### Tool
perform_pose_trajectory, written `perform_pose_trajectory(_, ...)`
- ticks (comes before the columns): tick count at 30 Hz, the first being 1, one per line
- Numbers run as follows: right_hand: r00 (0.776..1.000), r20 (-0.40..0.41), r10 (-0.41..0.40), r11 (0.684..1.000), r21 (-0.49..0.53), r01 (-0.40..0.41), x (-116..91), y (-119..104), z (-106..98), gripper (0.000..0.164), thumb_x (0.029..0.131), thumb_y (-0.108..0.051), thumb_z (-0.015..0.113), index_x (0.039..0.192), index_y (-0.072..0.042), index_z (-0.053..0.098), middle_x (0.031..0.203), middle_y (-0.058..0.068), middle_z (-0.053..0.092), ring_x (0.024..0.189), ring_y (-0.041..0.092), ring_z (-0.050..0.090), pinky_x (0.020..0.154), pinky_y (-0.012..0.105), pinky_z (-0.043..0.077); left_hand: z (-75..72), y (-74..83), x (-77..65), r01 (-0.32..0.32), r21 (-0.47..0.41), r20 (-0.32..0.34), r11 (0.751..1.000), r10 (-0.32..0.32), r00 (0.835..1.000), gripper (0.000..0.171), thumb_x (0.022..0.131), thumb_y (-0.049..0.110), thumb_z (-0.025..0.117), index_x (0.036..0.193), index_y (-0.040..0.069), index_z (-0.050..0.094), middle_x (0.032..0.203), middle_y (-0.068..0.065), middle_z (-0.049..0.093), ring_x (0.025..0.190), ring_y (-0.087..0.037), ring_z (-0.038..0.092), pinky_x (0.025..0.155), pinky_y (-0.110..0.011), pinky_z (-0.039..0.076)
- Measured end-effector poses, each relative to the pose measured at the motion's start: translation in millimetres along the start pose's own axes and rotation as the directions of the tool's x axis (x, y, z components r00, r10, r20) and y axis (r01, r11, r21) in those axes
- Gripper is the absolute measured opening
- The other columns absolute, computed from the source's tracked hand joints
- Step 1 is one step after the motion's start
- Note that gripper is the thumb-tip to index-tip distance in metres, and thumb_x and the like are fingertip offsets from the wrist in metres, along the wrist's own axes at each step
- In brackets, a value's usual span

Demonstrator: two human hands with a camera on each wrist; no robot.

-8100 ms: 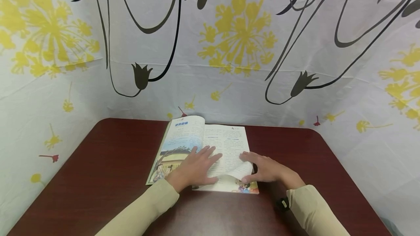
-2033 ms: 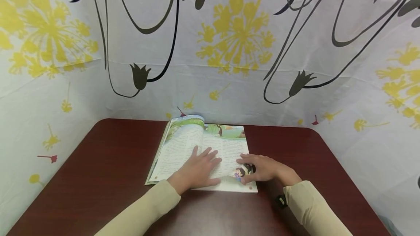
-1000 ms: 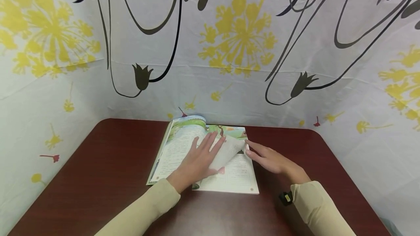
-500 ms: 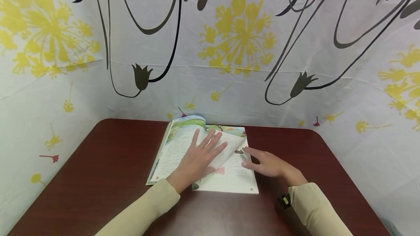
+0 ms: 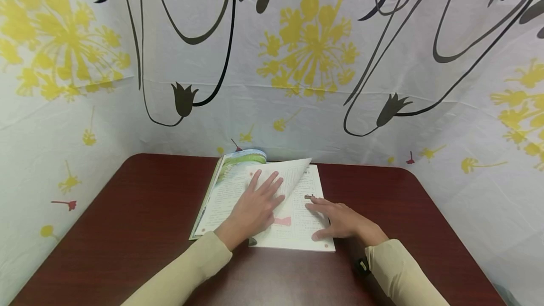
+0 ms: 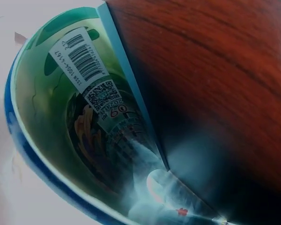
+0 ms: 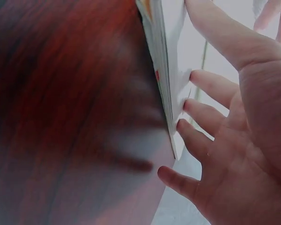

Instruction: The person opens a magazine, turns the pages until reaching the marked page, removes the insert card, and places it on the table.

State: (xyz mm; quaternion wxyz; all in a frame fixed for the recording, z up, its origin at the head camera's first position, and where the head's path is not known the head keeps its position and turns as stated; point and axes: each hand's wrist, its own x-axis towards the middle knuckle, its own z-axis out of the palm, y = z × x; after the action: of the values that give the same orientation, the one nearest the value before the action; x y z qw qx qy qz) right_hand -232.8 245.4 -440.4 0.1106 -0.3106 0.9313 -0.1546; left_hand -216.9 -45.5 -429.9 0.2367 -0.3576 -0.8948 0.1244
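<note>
An open magazine [image 5: 310, 237] lies on the table, its left side curled up. A half-turned page [image 5: 293, 174] leans over to the left, its free corner raised near the top. My left hand [image 5: 252, 209] rests on that page with fingers spread. My right hand [image 5: 344, 221] touches the right-hand page with its fingertips. In the right wrist view, fairly straight fingers [image 7: 208, 86] of this hand meet the paper beside the page edges. The left wrist view shows the magazine's curled cover from beneath, with a barcode [image 6: 86, 61]; the left hand is not clearly visible there.
A dark red-brown table [image 5: 161, 202] with rounded far corners carries the magazine. Behind and at both sides hangs a white cloth [image 5: 238, 65] printed with yellow and grey flowers. A dark band with a small device [image 5: 362, 266] sits on the right wrist.
The loose page has swung further left, its corner rising. My left hand has shifted slightly left with it. My right hand has come back down and nearer onto the right-hand page.
</note>
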Motion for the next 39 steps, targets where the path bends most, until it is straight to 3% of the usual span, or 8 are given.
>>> perform_pose_trajectory(8, 1.000, 0.005, 0.024, 0.999, -0.028, -0.024, 0, -5, -4, 0.086, 0.079, -0.054, 0.078, 0.147, -0.009, 0.050, 0.155, 0.018, 0.039, 0.137, 0.041, 0.042, 0.102, 0.064, 0.037, -0.6, -1.7, -1.0, 0.018, 0.007, 0.022, 1.000, -0.019, 1.000, 0.032, 0.087, 0.038, 0.065, 0.113, 0.022, 0.073, 0.152, -0.011, 0.045, 0.149, -0.032, 0.024, 0.117, -0.059, 0.014)
perform_pose_trajectory(15, 0.999, 0.020, 0.041, 0.999, -0.026, -0.041, 1, -10, -8, 0.087, 0.078, -0.053, 0.079, 0.147, -0.008, 0.050, 0.155, 0.017, 0.039, 0.138, 0.041, 0.041, 0.103, 0.062, 0.038, -1.9, -3.8, -3.2, 0.073, -0.021, 0.036, 0.997, -0.072, 0.997, 0.056, 0.079, 0.057, 0.072, 0.121, 0.019, 0.069, 0.152, -0.014, 0.045, 0.147, -0.035, 0.027, 0.116, -0.059, 0.020)
perform_pose_trajectory(19, 0.999, 0.025, 0.044, 0.999, -0.028, -0.043, 1, -11, -8, 0.087, 0.079, -0.053, 0.078, 0.148, -0.008, 0.048, 0.155, 0.017, 0.038, 0.139, 0.040, 0.040, 0.103, 0.062, 0.038, -4.3, -7.5, -3.7, 0.080, -0.029, 0.063, 0.996, -0.079, 0.995, 0.056, 0.079, 0.049, 0.073, 0.124, 0.018, 0.067, 0.155, -0.014, 0.040, 0.149, -0.033, 0.023, 0.116, -0.060, 0.017)
perform_pose_trajectory(26, 0.998, 0.030, 0.049, 0.999, -0.013, -0.049, 1, -10, -7, 0.087, 0.079, -0.053, 0.078, 0.148, -0.009, 0.048, 0.156, 0.017, 0.037, 0.140, 0.041, 0.039, 0.103, 0.063, 0.037, -5.4, -13.6, -5.1, 0.120, -0.091, 0.101, 0.989, -0.111, 0.989, 0.036, 0.079, 0.038, 0.069, 0.108, 0.015, 0.071, 0.153, -0.011, 0.044, 0.148, -0.032, 0.025, 0.112, -0.067, 0.017)
perform_pose_trajectory(29, 0.998, 0.029, 0.047, 0.999, -0.012, -0.047, 1, -10, -7, 0.087, 0.079, -0.053, 0.078, 0.148, -0.009, 0.048, 0.156, 0.017, 0.037, 0.139, 0.041, 0.039, 0.103, 0.063, 0.037, -5.1, -14.3, -6.5, 0.174, -0.124, 0.153, 0.977, -0.154, 0.976, 0.039, 0.080, 0.038, 0.067, 0.113, 0.017, 0.070, 0.153, -0.009, 0.044, 0.148, -0.033, 0.026, 0.106, -0.074, 0.020)
perform_pose_trajectory(35, 0.999, 0.033, 0.042, 0.999, -0.019, -0.042, 0, -8, -3, 0.086, 0.080, -0.051, 0.078, 0.148, -0.009, 0.048, 0.156, 0.017, 0.037, 0.140, 0.042, 0.038, 0.104, 0.063, 0.037, -5.4, -14.0, -9.4, 0.295, -0.200, 0.313, 0.934, -0.224, 0.923, 0.059, 0.087, 0.053, 0.063, 0.136, 0.019, 0.061, 0.159, -0.009, 0.034, 0.149, -0.037, 0.021, 0.100, -0.079, 0.024)
perform_pose_trajectory(39, 0.998, 0.035, 0.061, 0.998, -0.009, -0.060, 0, -8, -2, 0.085, 0.080, -0.050, 0.079, 0.148, -0.010, 0.048, 0.156, 0.016, 0.037, 0.141, 0.040, 0.037, 0.105, 0.062, 0.036, -5.4, -14.9, -11.9, 0.347, -0.252, 0.370, 0.903, -0.241, 0.897, 0.069, 0.088, 0.059, 0.062, 0.144, 0.021, 0.054, 0.161, -0.012, 0.030, 0.148, -0.038, 0.021, 0.096, -0.078, 0.029)
